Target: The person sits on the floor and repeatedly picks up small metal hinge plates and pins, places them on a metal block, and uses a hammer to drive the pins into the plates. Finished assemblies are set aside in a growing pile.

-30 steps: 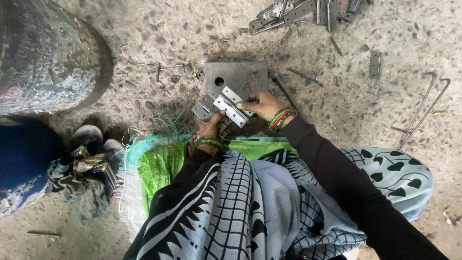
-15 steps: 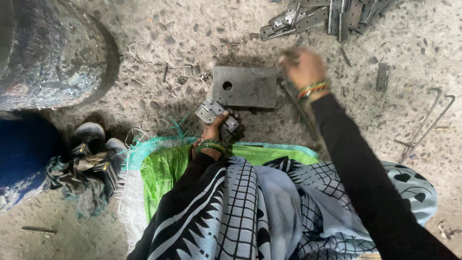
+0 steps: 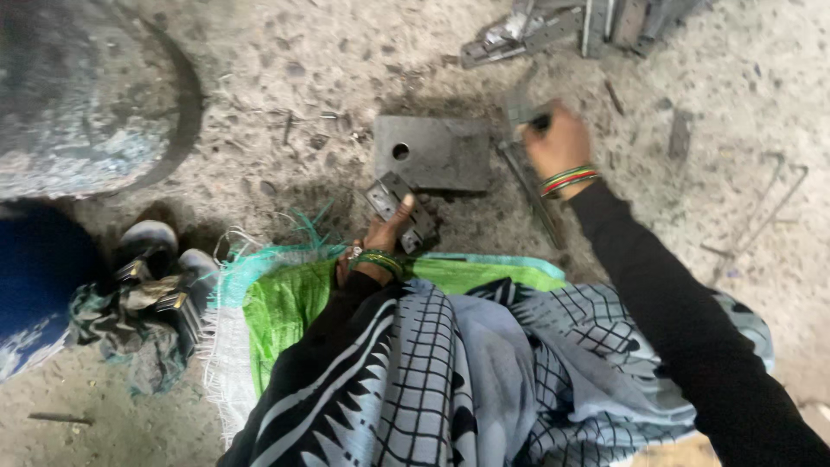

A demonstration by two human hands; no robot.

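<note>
My left hand [image 3: 384, 235] grips a small metal hinge [image 3: 391, 199] just below a grey steel block [image 3: 441, 156] that has a round hole and lies on the concrete floor. My right hand [image 3: 558, 143] is to the right of the block, closed around a dark tool handle [image 3: 524, 113]; motion blur hides what kind of tool it is. A long thin metal bar [image 3: 532, 186] lies under that hand, along the block's right side. Both wrists wear coloured bangles.
A pile of metal hinges [image 3: 562, 26] lies at the top. A large grey drum [image 3: 82, 95] stands at the left, sandals [image 3: 151, 259] below it. A green woven sack [image 3: 285, 298] lies under my lap. Bent wire rods [image 3: 769, 207] lie at the right.
My right hand left the hinge, reached up toward the pile, and has come back down beside the block, closed on a tool. My left hand still holds the hinge.
</note>
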